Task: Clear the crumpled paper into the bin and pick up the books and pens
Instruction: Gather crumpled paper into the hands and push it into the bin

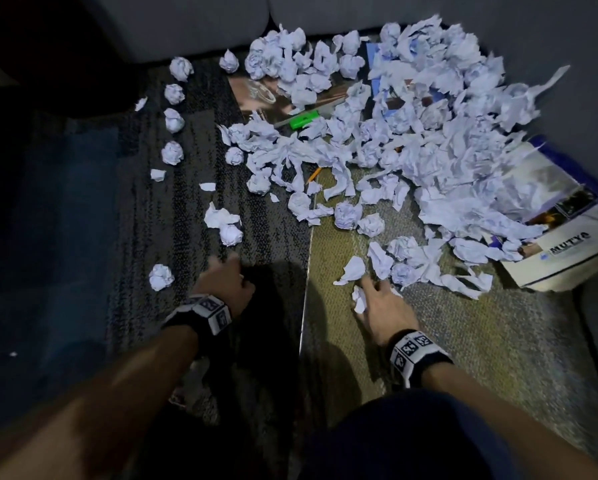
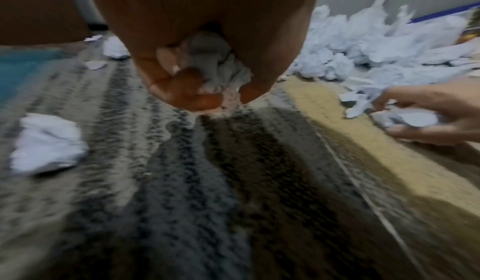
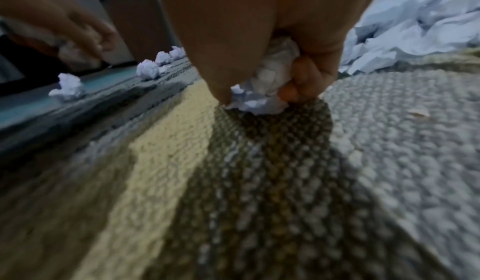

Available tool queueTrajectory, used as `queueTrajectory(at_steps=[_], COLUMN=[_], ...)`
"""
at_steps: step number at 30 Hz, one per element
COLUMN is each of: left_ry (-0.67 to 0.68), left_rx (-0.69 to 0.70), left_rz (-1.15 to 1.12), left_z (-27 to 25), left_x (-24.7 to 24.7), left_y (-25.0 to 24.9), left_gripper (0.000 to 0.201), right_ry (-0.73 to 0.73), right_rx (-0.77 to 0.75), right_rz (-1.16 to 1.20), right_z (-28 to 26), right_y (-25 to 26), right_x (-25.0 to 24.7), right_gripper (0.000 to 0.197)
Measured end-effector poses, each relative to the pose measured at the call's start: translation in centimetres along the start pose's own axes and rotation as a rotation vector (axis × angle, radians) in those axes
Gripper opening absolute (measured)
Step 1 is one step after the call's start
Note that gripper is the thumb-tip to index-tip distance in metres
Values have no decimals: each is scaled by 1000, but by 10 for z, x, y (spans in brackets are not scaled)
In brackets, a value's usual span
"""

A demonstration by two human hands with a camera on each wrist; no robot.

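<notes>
A big heap of crumpled white paper (image 1: 429,133) covers the carpet ahead, with loose balls trailing left. My left hand (image 1: 226,277) is low over the dark carpet, its fingers curled round a crumpled paper ball (image 2: 215,66). My right hand (image 1: 377,296) grips another paper wad (image 3: 262,91) at the heap's near edge. A white book (image 1: 567,244) lies at the right, partly under paper. Another book (image 1: 256,95) and a green pen (image 1: 302,120) lie at the far middle. An orange pencil (image 1: 314,174) pokes out among the scraps.
A brown bin (image 3: 135,23) stands beyond the row of paper balls (image 3: 148,71) in the right wrist view. Grey sofa cushions (image 1: 186,22) border the far side. The carpet (image 1: 463,341) has dark, blue and olive patches. My knee (image 1: 411,441) is at the bottom.
</notes>
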State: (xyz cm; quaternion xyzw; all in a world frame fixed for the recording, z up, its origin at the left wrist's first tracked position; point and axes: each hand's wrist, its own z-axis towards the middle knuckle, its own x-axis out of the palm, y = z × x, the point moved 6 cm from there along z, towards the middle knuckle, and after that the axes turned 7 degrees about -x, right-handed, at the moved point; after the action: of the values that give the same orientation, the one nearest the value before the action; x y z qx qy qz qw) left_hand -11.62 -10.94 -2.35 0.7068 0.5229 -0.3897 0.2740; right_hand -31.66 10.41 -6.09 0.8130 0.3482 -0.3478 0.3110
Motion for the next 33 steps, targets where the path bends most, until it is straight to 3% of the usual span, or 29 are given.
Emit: queueTrajectory(at_steps=[3,6,9,13,15,19,22,24,28,33], left_ry=[-126,-53,-17,87,77,52,133,96,-59,-38], left_rx=[-101,-252,-343,-237,-168,39,79,73,187,210], left_rz=[-30,-11,18,59,61,-36,-20,31,99,122], left_z=[18,54,86,99,93,70,66,74,95,127], left_x=[-38,-41,-12,12,-7,-53,-64,-56,-25,-10], left_y=[30,67,92,106,93,36,5,-1,-1,6], left_gripper=[37,38,49,49,46,44,58,58,52,68], right_ry=[52,70,36,-77,-92,-81,-33,-78,-156,-253], right_rx=[-7,-38,-63,-28,62,169,257,317,371,386], right_rz=[-2,-4,42,250,228,163,118,128,5,20], right_z=[5,8,5,-18,-38,-74,-81,-69,-25,26], right_y=[-9,-12,-17,-28,-31,-23,-18,-20,-33,-30], right_x=[8,18,21,-7,-25,-59,-78,-84,-75,-66], right_gripper=[50,46,43,41,35,45,20,14,29,70])
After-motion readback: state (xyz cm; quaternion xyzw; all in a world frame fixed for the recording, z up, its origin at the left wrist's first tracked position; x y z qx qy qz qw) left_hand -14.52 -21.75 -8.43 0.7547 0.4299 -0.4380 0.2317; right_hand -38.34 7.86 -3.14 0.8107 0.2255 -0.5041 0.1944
